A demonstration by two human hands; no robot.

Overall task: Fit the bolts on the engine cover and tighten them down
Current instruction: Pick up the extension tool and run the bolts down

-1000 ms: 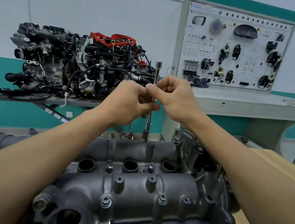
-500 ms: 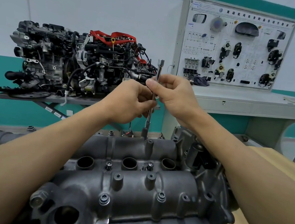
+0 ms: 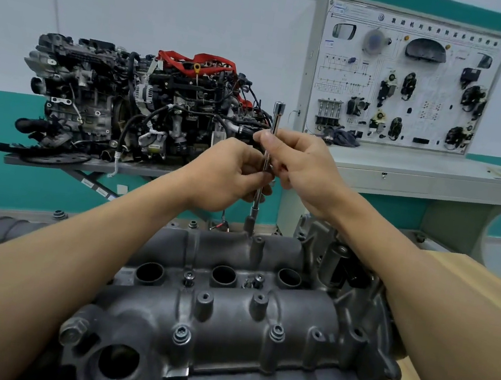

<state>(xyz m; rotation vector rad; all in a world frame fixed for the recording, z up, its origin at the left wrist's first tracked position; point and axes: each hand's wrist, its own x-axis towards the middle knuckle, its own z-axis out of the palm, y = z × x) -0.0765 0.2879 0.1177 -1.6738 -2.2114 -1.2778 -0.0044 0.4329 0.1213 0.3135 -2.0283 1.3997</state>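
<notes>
1. Gripping a chrome socket extension (image 3: 277,113), both hands meet at 12 o'clock above the engine cover (image 3: 255,329); the shaft stands near upright.
2. Fingers of the left hand (image 3: 228,177) curl round the lower shaft; the right hand (image 3: 303,171) pinches it just above.
3. The socket end (image 3: 251,220) sits at the cover's far edge, 12 o'clock; what is under it is hidden.
4. One bolt (image 3: 181,334) sits at 7 o'clock on the cover, and a second bolt (image 3: 276,333) at 5 o'clock.
5. Behind: a display engine (image 3: 144,110) at 10 o'clock and a training board (image 3: 402,82) at 2 o'clock.
</notes>
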